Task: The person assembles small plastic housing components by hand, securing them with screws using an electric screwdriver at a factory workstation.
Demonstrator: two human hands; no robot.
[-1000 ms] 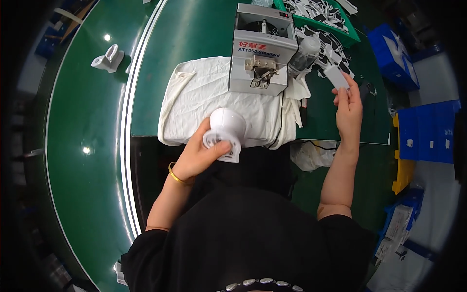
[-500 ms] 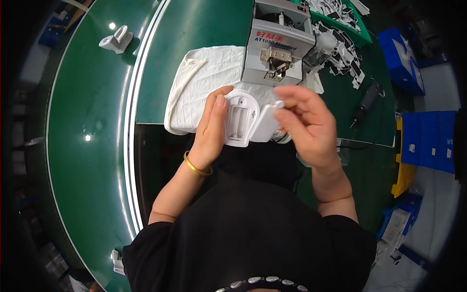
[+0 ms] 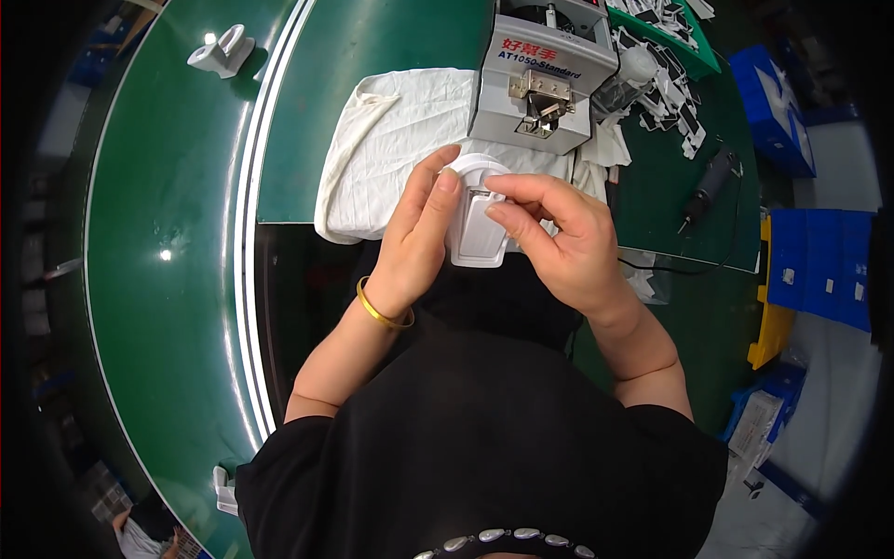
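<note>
My left hand [image 3: 416,233] is closed round the left side of a white plastic housing [image 3: 477,166] with a rounded top, its back facing up. Over the housing's battery compartment lies a white battery cover [image 3: 481,233]. The thumb and forefinger of my right hand [image 3: 573,247] pinch the cover's upper end. A small slot of the compartment still shows above the cover; whether the cover is seated cannot be made out. Both hands are above the near edge of a white cloth [image 3: 400,140] on the green bench.
A grey machine [image 3: 531,130] stands just beyond the cloth. To its right are a heap of white and black parts [image 3: 666,102], a green bin [image 3: 703,58] and an electric screwdriver [image 3: 711,186]. White moulded pieces [image 3: 223,54] sit on the green surface at left. Blue bins [image 3: 819,265] stand far right.
My right hand has moved left with the battery cover, from beside the housing to over its battery compartment. The batteryless compartment, visible before, is now mostly covered.
</note>
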